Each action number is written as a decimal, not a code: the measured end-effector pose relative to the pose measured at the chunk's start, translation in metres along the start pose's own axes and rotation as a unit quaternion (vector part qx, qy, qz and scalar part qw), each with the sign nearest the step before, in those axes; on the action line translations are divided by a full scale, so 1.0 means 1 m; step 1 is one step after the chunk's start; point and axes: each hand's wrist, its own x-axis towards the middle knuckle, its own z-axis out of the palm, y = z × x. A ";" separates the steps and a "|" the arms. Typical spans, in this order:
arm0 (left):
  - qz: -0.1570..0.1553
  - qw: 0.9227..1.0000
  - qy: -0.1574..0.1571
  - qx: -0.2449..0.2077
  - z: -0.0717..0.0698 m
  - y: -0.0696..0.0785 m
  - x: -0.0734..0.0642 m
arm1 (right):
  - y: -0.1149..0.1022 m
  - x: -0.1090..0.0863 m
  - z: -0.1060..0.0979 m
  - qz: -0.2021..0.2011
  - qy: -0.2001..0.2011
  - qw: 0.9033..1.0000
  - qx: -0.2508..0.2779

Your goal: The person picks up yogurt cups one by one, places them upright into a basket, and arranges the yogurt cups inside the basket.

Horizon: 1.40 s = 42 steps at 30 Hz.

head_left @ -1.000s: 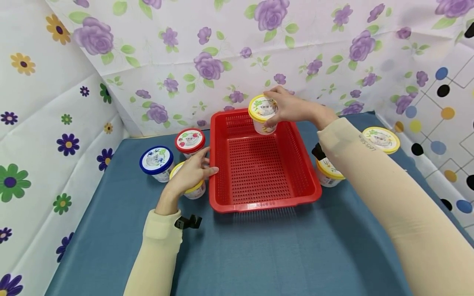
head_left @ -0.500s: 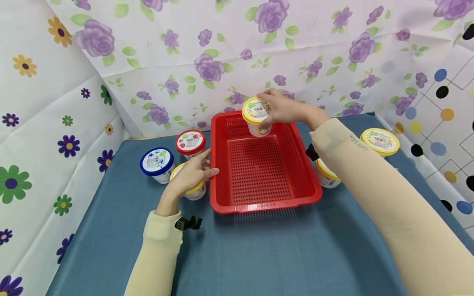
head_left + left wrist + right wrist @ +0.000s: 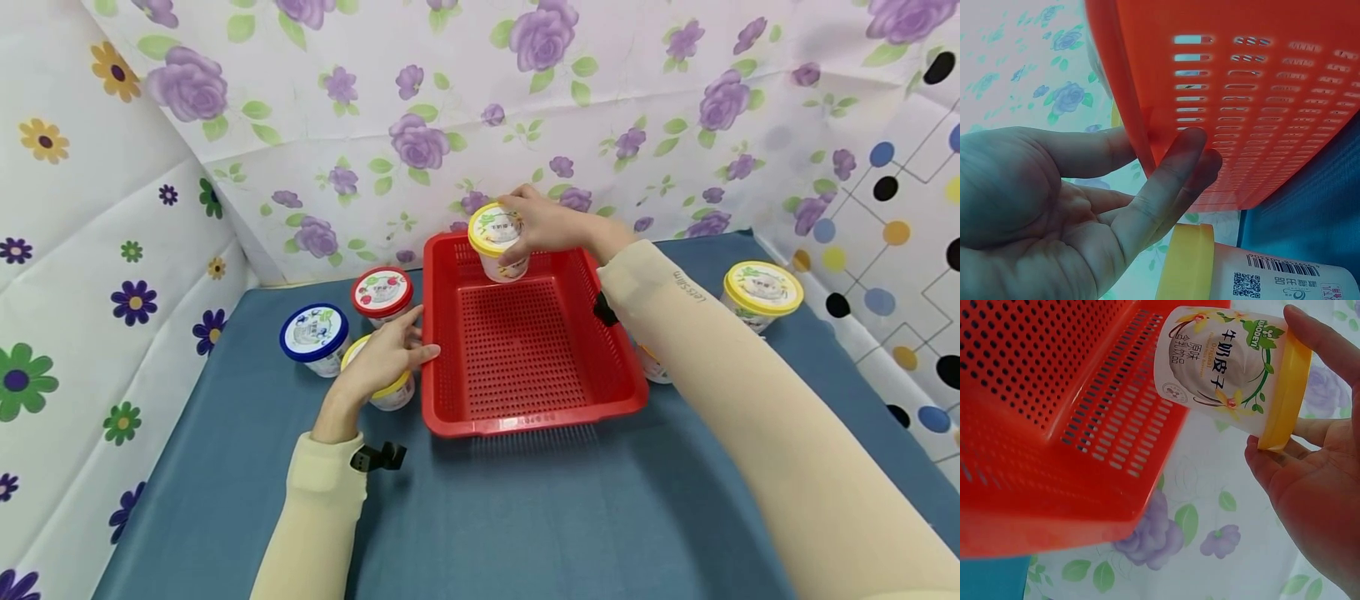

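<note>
My right hand [image 3: 553,223] grips a white tub with a yellow lid [image 3: 1235,375] by the lid. The tub is upright over the back part of a red perforated plastic basket [image 3: 536,425]. In the right wrist view the thumb and fingers lie around the lid's edge. My left hand [image 3: 382,357] pinches the basket's left rim, thumb over the rim and fingers against the outer wall [image 3: 1260,94]. Another yellow-lidded tub [image 3: 393,395] stands under the left hand, partly hidden by it.
Left of the basket stand a blue-lidded tub [image 3: 315,337] and a red-lidded tub [image 3: 382,292]. A yellow-lidded tub [image 3: 761,292] stands at the far right; another tub [image 3: 655,367] is mostly hidden behind the right sleeve. Flowered sheets [image 3: 420,75] enclose the blue-covered table [image 3: 525,517].
My right hand has moved left with the yellow-lidded tub, over the back of the basket, and slightly down. The left hand keeps its place on the rim.
</note>
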 end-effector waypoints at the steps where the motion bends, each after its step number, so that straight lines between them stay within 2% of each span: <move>1: -0.001 1.000 0.000 0.000 0.000 0.000 0.000 | 0.000 0.002 0.002 0.000 0.000 1.000 0.002; 8: -0.001 1.000 -0.002 0.000 0.000 -0.001 -0.001 | -0.002 0.007 0.010 0.007 -0.009 1.000 0.021; 23: 0.010 1.000 0.001 0.009 -0.001 -0.002 -0.001 | -0.004 0.019 0.015 0.018 -0.017 0.999 0.024; 42: 0.004 1.000 -0.005 0.004 0.001 0.000 0.000 | -0.007 0.026 0.021 0.023 -0.020 0.999 0.021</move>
